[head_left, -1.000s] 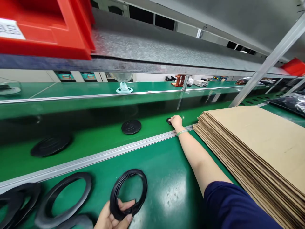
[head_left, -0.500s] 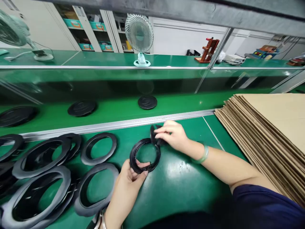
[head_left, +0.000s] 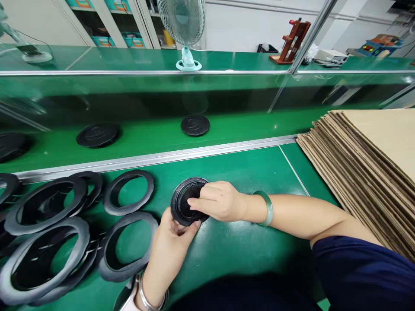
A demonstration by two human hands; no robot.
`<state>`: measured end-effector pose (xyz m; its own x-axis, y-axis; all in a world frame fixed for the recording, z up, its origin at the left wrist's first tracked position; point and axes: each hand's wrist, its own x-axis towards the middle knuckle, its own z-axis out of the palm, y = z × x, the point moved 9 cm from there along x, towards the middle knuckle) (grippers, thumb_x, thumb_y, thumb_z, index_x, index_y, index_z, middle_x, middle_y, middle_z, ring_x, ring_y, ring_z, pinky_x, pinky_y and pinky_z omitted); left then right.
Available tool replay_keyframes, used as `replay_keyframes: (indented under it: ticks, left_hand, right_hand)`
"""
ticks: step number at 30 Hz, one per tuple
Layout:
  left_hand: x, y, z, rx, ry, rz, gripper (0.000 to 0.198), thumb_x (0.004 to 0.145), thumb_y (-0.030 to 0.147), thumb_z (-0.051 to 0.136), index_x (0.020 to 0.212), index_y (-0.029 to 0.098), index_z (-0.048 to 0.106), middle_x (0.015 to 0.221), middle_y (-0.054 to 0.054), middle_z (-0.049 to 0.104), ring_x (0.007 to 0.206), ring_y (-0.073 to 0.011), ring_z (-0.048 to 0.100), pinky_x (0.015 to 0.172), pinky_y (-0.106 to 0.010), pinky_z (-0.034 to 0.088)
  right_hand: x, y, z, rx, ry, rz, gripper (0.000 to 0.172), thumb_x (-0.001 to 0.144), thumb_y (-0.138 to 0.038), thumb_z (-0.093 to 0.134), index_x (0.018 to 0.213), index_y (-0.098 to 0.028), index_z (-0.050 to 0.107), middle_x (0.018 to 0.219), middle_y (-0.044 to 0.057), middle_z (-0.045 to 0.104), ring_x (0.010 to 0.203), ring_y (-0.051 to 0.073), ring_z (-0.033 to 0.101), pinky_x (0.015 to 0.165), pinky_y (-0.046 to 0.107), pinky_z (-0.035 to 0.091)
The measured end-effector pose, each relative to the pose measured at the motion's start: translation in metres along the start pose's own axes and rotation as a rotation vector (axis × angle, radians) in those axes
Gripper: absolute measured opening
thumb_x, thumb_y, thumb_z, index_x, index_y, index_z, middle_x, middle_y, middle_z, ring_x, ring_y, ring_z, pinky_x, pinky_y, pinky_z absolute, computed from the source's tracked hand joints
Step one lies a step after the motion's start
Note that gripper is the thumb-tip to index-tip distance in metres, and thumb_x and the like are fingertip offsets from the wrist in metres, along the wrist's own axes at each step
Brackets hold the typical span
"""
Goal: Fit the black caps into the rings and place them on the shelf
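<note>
My left hand grips a round black plastic ring by its lower edge, thumb in front and fingers behind. A dark disc now fills the ring's opening. Over the right part of that disc is my right hand, its fingers bent together and their tips at the disc's middle. These fingers hide part of the disc, so I cannot tell whether it is fully seated. Left of my hands, several larger black flanged rings lie on the green table, some of them overlapping or stacked.
A stack of cardboard sheets stands at the right. Beyond a metal rail, black round lids lie on a green belt-like strip. A fan and a reddish-brown stand are on the far bench.
My right hand has brought the dark disc from the ring's upper right edge down into its opening. My left hand still holds the ring. The camera view has tilted slightly downward.
</note>
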<state>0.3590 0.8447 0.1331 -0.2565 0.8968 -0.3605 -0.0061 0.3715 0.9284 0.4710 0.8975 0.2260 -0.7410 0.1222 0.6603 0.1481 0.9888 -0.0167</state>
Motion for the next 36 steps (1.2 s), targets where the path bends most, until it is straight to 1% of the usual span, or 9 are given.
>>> replay_keyframes:
  ticks: [3, 9, 14, 18, 22, 26, 29, 31, 36]
  left_hand:
    - [0.000, 0.000, 0.000, 0.003, -0.009, 0.010, 0.050, 0.075, 0.032, 0.079, 0.115, 0.024, 0.050, 0.097, 0.000, 0.073, 0.081, -0.0181, 0.070, 0.070, -0.026, 0.054]
    - [0.000, -0.002, 0.001, -0.004, -0.015, 0.010, 0.048, 0.074, 0.029, 0.078, 0.112, 0.023, 0.049, 0.092, 0.002, 0.072, 0.077, -0.0163, 0.068, 0.066, -0.025, 0.053]
    - [-0.002, -0.004, -0.001, 0.015, -0.007, 0.008, 0.045, 0.076, 0.030, 0.077, 0.110, 0.024, 0.049, 0.093, 0.002, 0.071, 0.079, -0.0162, 0.068, 0.067, -0.024, 0.053]
    - [-0.003, -0.004, 0.000, 0.018, -0.011, 0.007, 0.042, 0.077, 0.031, 0.077, 0.107, 0.024, 0.049, 0.094, 0.002, 0.071, 0.081, -0.0158, 0.068, 0.069, -0.024, 0.053]
    - [-0.002, -0.003, 0.001, 0.004, -0.013, 0.014, 0.042, 0.076, 0.031, 0.077, 0.106, 0.024, 0.048, 0.093, 0.001, 0.071, 0.080, -0.0157, 0.068, 0.067, -0.023, 0.052]
    - [-0.002, -0.003, 0.002, 0.003, -0.012, 0.018, 0.043, 0.077, 0.031, 0.077, 0.108, 0.024, 0.048, 0.097, 0.000, 0.071, 0.082, -0.0157, 0.069, 0.069, -0.023, 0.053]
    - [-0.002, -0.005, 0.000, 0.004, -0.008, 0.019, 0.042, 0.077, 0.030, 0.077, 0.108, 0.024, 0.049, 0.097, 0.000, 0.072, 0.081, -0.0155, 0.069, 0.070, -0.024, 0.053]
    - [-0.001, -0.006, 0.000, 0.001, -0.005, 0.023, 0.042, 0.077, 0.029, 0.077, 0.107, 0.024, 0.049, 0.096, 0.000, 0.072, 0.080, -0.0154, 0.069, 0.070, -0.024, 0.054]
    - [-0.002, -0.003, -0.002, 0.039, 0.017, 0.043, 0.044, 0.075, 0.029, 0.078, 0.108, 0.024, 0.049, 0.096, 0.000, 0.070, 0.082, -0.0174, 0.069, 0.071, -0.026, 0.055]
  right_hand:
    - [0.000, -0.003, 0.000, 0.020, 0.022, -0.040, 0.014, 0.098, -0.010, 0.052, 0.098, -0.013, 0.065, 0.068, 0.000, 0.047, 0.067, 0.015, 0.049, 0.059, 0.028, 0.041]
    - [0.001, -0.003, -0.007, 0.002, 0.094, -0.087, 0.012, 0.097, -0.009, 0.053, 0.094, -0.014, 0.064, 0.066, -0.002, 0.044, 0.063, 0.014, 0.044, 0.055, 0.028, 0.037]
    - [0.001, 0.001, -0.003, 0.056, 0.023, -0.048, 0.017, 0.097, -0.010, 0.051, 0.090, -0.015, 0.066, 0.068, 0.000, 0.048, 0.065, 0.015, 0.044, 0.058, 0.028, 0.038]
    - [-0.002, 0.007, 0.004, 0.108, -0.039, 0.030, 0.021, 0.101, -0.019, 0.050, 0.090, -0.017, 0.067, 0.071, 0.001, 0.051, 0.068, 0.016, 0.047, 0.060, 0.029, 0.040]
    - [-0.003, 0.011, 0.009, 0.130, -0.105, 0.108, 0.023, 0.103, -0.028, 0.050, 0.096, -0.016, 0.068, 0.079, 0.004, 0.057, 0.073, 0.016, 0.052, 0.065, 0.029, 0.044]
    - [-0.004, 0.011, 0.016, 0.133, -0.192, 0.164, 0.024, 0.103, -0.030, 0.048, 0.100, -0.015, 0.067, 0.086, 0.007, 0.061, 0.079, 0.018, 0.057, 0.073, 0.031, 0.050]
    - [-0.004, 0.010, 0.015, 0.127, -0.182, 0.205, 0.023, 0.103, -0.025, 0.048, 0.115, -0.012, 0.062, 0.097, 0.010, 0.065, 0.090, 0.020, 0.060, 0.084, 0.034, 0.053]
    - [-0.005, 0.009, 0.014, 0.128, -0.162, 0.228, 0.028, 0.102, -0.022, 0.049, 0.125, -0.009, 0.057, 0.101, 0.012, 0.066, 0.094, 0.021, 0.060, 0.089, 0.036, 0.054]
    - [-0.005, 0.005, 0.014, 0.142, -0.138, 0.238, 0.030, 0.102, -0.023, 0.048, 0.127, -0.008, 0.055, 0.102, 0.013, 0.067, 0.095, 0.022, 0.062, 0.089, 0.036, 0.056]
